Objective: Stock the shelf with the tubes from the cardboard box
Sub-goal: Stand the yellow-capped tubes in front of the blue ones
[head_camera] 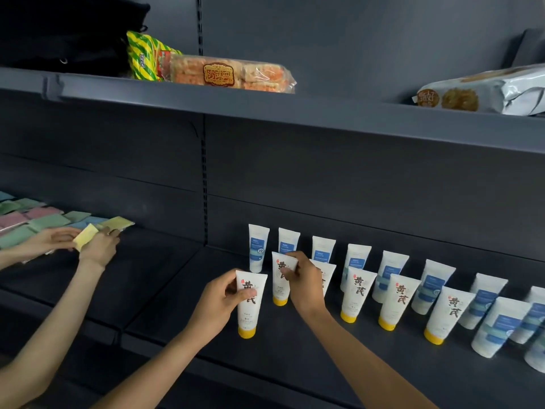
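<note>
Dark grey metal shelving fills the frame, its lower shelf running across the bottom half. At the far left a second person's two hands hold a pale yellow packet beside a spread of green, pink and yellow packets. On the upper shelf sit a black bag at upper left, a green-and-yellow striped snack bag, a clear pack of rice cakes, and a silver pastry bag at upper right.

Near the bottom centre, the left hand has its grip clamped round a yellow-capped tube, standing cap-down close to the shelf's front edge. Just right, the right hand pinches the top of a second yellow-capped tube, partly hiding a third behind it. A back row of blue-labelled tubes and a front row of yellow-capped tubes run rightward to the frame edge. Bare shelf lies left of the held tube and along the front edge.
</note>
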